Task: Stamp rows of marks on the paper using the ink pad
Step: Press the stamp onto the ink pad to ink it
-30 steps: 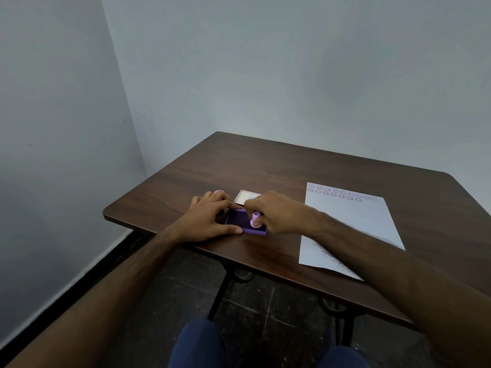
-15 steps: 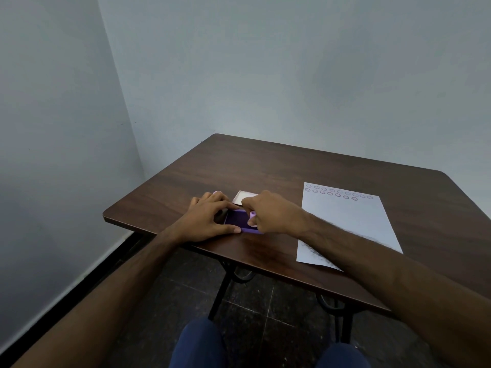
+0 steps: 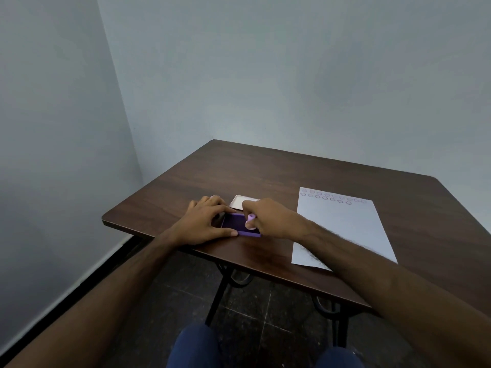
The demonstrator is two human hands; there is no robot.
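Note:
A purple ink pad (image 3: pixel 236 224) lies open near the table's front left edge. My left hand (image 3: pixel 206 223) rests flat beside it, thumb and fingers touching its left side and holding it. My right hand (image 3: pixel 268 217) pinches a small pink stamp (image 3: pixel 250 221) and presses it down on the pad's right part. To the right lies a white paper (image 3: pixel 342 229) with two rows of small round purple marks along its far edge.
The ink pad's pale lid (image 3: pixel 240 201) lies just behind the pad. The dark wooden table (image 3: pixel 265 173) stands in a corner between grey walls. Its front edge runs close under my forearms, with my knees below.
The stamp stays on the ink pad, shifting slightly on it. My left hand has kept its hold. The camera view drifted a little.

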